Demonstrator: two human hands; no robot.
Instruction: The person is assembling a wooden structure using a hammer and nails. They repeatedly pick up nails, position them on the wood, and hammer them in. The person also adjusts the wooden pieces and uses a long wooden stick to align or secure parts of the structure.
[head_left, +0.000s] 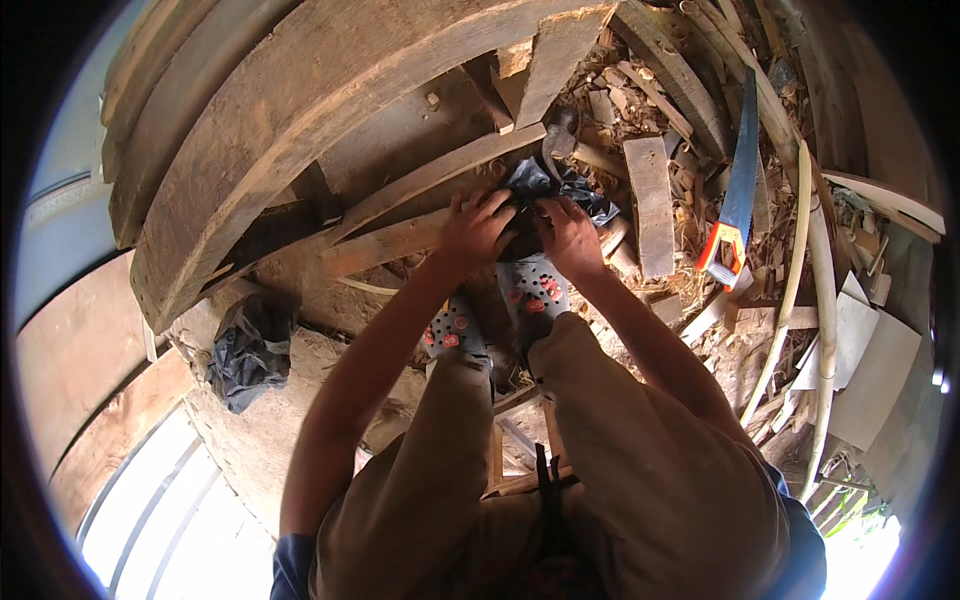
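Both my hands are at a crumpled black plastic bag [532, 178] on the ground just beyond my feet. My left hand [476, 232] has its fingers bent onto the bag's near left side. From the right, my right hand [570, 238] curls its fingers round the bag's near edge. The fingertips are partly lost in the dark plastic, and what the bag holds is hidden. Directly below the hands are my grey clogs [535, 272], pierced with holes and dotted with red decorations.
A handsaw [741, 165] with a blue blade and orange-white handle lies at the right among wood chips. Large curved timbers [300, 110] arch across the far left. Another black plastic bag [250, 350] lies left. A flat wood block [651, 205] and long poles [800, 270] are on the right.
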